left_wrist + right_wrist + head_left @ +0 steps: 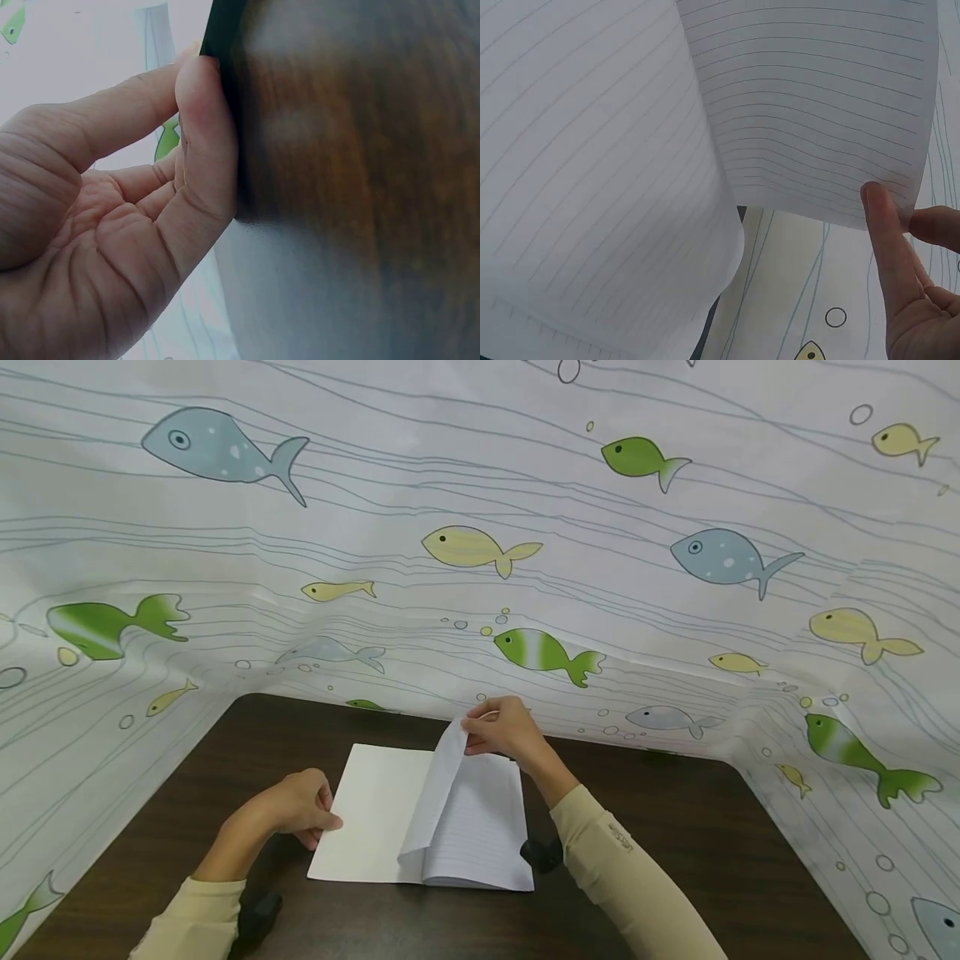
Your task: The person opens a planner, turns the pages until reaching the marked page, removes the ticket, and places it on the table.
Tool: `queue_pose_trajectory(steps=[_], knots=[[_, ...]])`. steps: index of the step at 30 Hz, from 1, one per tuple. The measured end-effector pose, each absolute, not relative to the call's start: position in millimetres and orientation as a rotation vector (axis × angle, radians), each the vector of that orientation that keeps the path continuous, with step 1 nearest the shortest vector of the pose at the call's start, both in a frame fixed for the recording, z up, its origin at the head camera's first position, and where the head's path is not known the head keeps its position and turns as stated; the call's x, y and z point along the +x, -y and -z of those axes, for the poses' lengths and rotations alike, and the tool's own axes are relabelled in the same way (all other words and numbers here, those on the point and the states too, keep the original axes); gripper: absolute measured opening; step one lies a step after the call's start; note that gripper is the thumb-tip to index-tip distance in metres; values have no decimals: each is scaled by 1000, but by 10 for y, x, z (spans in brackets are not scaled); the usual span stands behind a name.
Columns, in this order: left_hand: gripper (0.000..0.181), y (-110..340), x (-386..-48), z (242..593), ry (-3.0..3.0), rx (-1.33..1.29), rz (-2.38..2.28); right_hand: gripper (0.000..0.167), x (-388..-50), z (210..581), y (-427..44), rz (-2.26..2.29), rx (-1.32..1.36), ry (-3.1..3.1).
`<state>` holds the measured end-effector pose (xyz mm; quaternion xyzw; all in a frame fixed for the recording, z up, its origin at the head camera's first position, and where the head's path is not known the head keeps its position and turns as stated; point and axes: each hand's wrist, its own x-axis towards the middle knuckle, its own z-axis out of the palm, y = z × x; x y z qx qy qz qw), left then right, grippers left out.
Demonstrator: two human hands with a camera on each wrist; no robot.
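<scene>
An open notebook [480,818] with lined pages lies on the dark wooden table. Its blank white left side [375,814] is flat, and my left hand [300,806] pinches that side's outer edge between thumb and fingers. In the left wrist view, the same hand [142,195] grips a dark green edge at the fingertips. One lined page [442,793] stands raised near the middle of the notebook, its upper corner pinched by my right hand [504,728]. Seen from the right wrist, thumb and index finger of that hand [915,262] hold the corner of the lifted page [817,97].
White sheeting printed with fish [465,547] rises behind and on both sides of the table [637,852]. A dark device [542,855] sits at the right wrist, another [258,917] at the left wrist.
</scene>
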<state>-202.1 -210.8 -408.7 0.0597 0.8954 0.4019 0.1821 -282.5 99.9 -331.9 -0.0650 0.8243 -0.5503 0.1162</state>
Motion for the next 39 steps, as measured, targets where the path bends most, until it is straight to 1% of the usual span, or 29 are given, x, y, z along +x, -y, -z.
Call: queue_pose_trajectory(steps=[6,24,33,39], knots=[[23,2123,-2020,4084,-2530,162,-1134,20,-2811,3325,-862,1676,-217,-2356],[24,2128,-2024,4089,-2522,158,-1150,15,-2753,3463,-464,1675,-339,-2317],[24,2122,-2030,4093,-2520,138,-1141,10,-2687,3664,-201,1584,-368,-2443],[23,2092,-2045,4085,-2518,121,-1127,12,-2666,3755,-28,1418,-351,-2571]])
